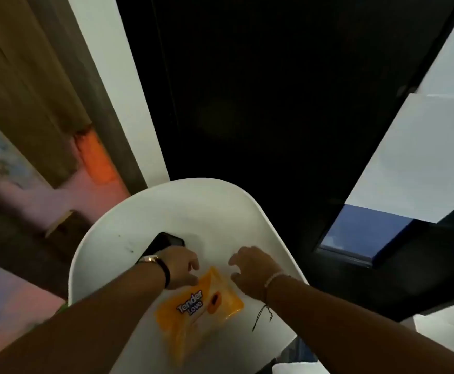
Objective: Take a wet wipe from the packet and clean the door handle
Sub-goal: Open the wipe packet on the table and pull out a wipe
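An orange wet-wipe packet printed "Tender Love" lies flat on a white rounded table. My left hand rests at the packet's far left corner, fingers curled and touching its edge; whether it grips the packet I cannot tell. My right hand hovers just right of the packet's far end, fingers apart and curved, holding nothing. No wipe is visible outside the packet. No door handle shows in this view.
A black phone lies on the table just beyond my left wrist. Past the table is a dark doorway or panel, with a white frame to its left and pale panels to the right.
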A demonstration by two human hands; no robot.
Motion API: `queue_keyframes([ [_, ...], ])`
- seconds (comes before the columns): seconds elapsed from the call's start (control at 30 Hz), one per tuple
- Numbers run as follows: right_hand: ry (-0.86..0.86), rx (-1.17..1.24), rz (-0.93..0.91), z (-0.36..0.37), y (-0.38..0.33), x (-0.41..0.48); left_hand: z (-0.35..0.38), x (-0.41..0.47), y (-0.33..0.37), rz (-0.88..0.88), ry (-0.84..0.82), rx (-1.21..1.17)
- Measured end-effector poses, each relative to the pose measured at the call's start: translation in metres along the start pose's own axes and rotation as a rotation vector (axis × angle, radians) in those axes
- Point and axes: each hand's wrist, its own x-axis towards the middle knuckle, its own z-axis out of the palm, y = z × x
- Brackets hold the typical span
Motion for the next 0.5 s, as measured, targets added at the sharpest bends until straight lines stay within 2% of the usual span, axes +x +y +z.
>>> queue_keyframes([
  [0.13, -0.113, 0.117, 0.109, 0.016, -0.011, 0.011, 0.026, 0.012, -0.002, 0.011, -0.035, 0.036],
  [0.23, -0.138, 0.096, 0.118, 0.022, -0.014, 0.022, 0.036, 0.020, -0.002, 0.031, 0.006, -0.064],
  [0.5, 0.073, 0.187, 0.282, 0.004, -0.001, 0.040, 0.034, 0.040, 0.000, 0.163, 0.291, -0.261],
])
